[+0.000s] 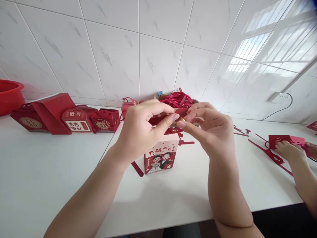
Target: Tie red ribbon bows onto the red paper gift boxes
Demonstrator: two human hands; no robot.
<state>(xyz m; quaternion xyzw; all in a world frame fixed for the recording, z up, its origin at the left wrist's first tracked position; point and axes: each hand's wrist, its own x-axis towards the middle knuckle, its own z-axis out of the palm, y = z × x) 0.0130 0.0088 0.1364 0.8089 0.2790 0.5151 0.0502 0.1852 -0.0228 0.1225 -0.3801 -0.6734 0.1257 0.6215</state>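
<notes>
At the far left of the worktop (19, 185), a red basin (11, 97) is seen beside a row of red gift boxes (78, 120), one of them leaning. Near the middle, a printed box (162, 157) with a cartoon couple is stood upright, a loose red strip (137, 169) lying just beside its left side. Above the box, thumb and forefinger of the left hand (142, 130) are brought close together at a red flap (182, 113); whether it is clamped cannot be told. Behind, red ribbons (177, 100) are heaped. By the fingertips of the right hand (215, 129), a small gold piece (182, 120) is pinched.

Should that pinch be loosened, the gold piece could be dropped and, being tiny, lost among the red scraps. The box could be tipped by an uneven tug, since its base is held by neither hand; the flap could be creased by hard pressing. On the far right, another red box (282, 140) is handled by a co-worker's hand (292, 152), well apart from this work.
</notes>
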